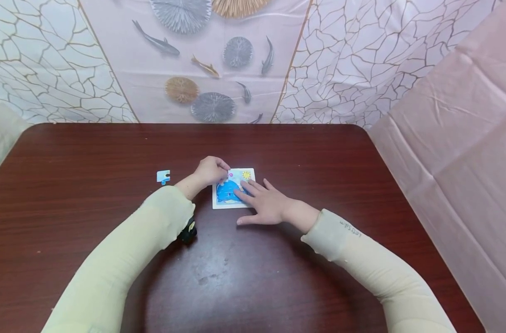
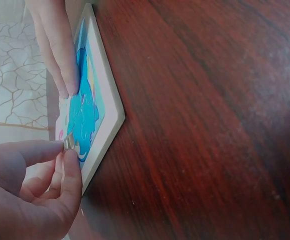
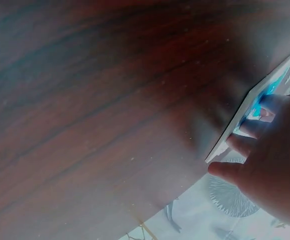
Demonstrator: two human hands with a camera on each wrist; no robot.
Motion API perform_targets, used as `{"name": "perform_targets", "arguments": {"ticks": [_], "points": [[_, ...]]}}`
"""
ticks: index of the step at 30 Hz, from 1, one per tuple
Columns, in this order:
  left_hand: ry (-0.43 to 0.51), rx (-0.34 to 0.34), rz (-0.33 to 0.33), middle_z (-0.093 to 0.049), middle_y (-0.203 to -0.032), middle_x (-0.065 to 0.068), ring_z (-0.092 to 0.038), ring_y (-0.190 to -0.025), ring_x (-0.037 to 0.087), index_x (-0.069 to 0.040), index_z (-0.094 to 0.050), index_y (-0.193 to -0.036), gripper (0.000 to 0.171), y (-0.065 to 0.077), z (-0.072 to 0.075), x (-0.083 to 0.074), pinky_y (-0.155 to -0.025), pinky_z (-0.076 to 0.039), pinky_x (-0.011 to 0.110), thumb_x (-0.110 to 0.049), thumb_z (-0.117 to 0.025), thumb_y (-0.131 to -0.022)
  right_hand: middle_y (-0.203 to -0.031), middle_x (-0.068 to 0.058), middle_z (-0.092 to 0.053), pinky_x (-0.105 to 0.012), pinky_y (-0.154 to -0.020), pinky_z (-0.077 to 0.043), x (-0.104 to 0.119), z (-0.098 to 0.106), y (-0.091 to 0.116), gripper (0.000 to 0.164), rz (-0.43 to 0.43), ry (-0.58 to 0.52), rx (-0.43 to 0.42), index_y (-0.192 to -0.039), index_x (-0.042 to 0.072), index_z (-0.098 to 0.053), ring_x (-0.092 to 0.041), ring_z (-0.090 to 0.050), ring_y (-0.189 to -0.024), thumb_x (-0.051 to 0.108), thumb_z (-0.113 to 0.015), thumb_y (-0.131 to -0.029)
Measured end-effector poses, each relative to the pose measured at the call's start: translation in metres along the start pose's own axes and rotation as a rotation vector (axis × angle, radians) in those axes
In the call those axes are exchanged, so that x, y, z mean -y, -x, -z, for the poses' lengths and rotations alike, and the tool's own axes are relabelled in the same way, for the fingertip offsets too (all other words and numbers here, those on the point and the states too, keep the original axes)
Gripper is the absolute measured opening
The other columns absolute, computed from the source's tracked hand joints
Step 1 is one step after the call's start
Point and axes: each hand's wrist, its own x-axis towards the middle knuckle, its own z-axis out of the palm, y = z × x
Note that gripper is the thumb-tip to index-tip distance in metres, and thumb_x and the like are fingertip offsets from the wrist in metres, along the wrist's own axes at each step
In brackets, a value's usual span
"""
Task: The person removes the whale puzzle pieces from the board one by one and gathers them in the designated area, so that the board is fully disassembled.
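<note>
A small jigsaw puzzle (image 1: 227, 193) with a blue whale, a yellow sun and a white border lies flat on the table. My left hand (image 1: 209, 172) is at its upper left corner. Between thumb and forefinger it pinches a small puzzle piece (image 2: 68, 142), seen edge-on in the left wrist view; its picture side is hidden. My right hand (image 1: 269, 203) rests on the right side of the puzzle with fingers spread, its thumb off the lower edge. These fingers cover part of the whale.
One loose puzzle piece (image 1: 163, 176), pale blue with some darker blue, lies on the brown table (image 1: 103, 203) left of my left hand. A dark wrist device (image 1: 188, 231) shows beneath the left sleeve. Patterned cloth (image 1: 211, 60) hangs behind the table's far edge.
</note>
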Motion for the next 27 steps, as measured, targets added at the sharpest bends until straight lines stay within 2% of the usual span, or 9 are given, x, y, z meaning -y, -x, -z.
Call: {"name": "perform_targets", "arguments": {"ticks": [7, 15, 21, 27], "points": [[-0.005, -0.041, 0.005, -0.065, -0.096, 0.016, -0.057, -0.067, 0.017, -0.002, -0.065, -0.108, 0.024, 0.001, 0.003, 0.001, -0.06, -0.05, 0.018, -0.016, -0.06, -0.089, -0.159, -0.005, -0.007, -0.057, -0.116, -0.007, 0.003, 0.0, -0.003, 0.088, -0.002, 0.031, -0.005, -0.151, 0.022, -0.013, -0.028, -0.006, -0.146, 0.07, -0.043, -0.084], [0.021, -0.028, 0.009, -0.065, -0.1, 0.015, -0.059, -0.07, 0.018, -0.003, -0.065, -0.108, 0.024, -0.001, 0.004, 0.002, -0.064, -0.053, 0.019, -0.017, -0.06, -0.09, -0.159, -0.001, -0.007, -0.056, -0.116, -0.006, 0.004, 0.002, -0.005, 0.089, -0.001, 0.04, 0.01, -0.151, 0.022, -0.012, -0.028, -0.004, -0.146, 0.07, -0.043, -0.083], [0.089, -0.027, 0.014, -0.064, -0.11, 0.016, -0.063, -0.082, 0.021, -0.004, -0.065, -0.11, 0.024, -0.002, 0.011, 0.005, -0.077, -0.056, 0.025, -0.016, -0.061, -0.09, -0.159, 0.0, -0.006, -0.057, -0.116, -0.005, 0.004, 0.003, -0.006, 0.089, 0.003, 0.054, 0.022, -0.151, 0.023, -0.01, -0.028, -0.003, -0.146, 0.071, -0.042, -0.083], [0.199, -0.02, 0.005, -0.061, -0.118, 0.018, -0.063, -0.09, 0.02, -0.001, -0.062, -0.116, 0.028, -0.001, 0.029, 0.004, -0.086, -0.054, 0.029, -0.013, -0.06, -0.091, -0.159, 0.0, -0.005, -0.057, -0.116, -0.005, 0.004, 0.003, -0.006, 0.09, 0.003, 0.059, 0.024, -0.151, 0.023, -0.01, -0.027, -0.002, -0.146, 0.072, -0.041, -0.083]]}}
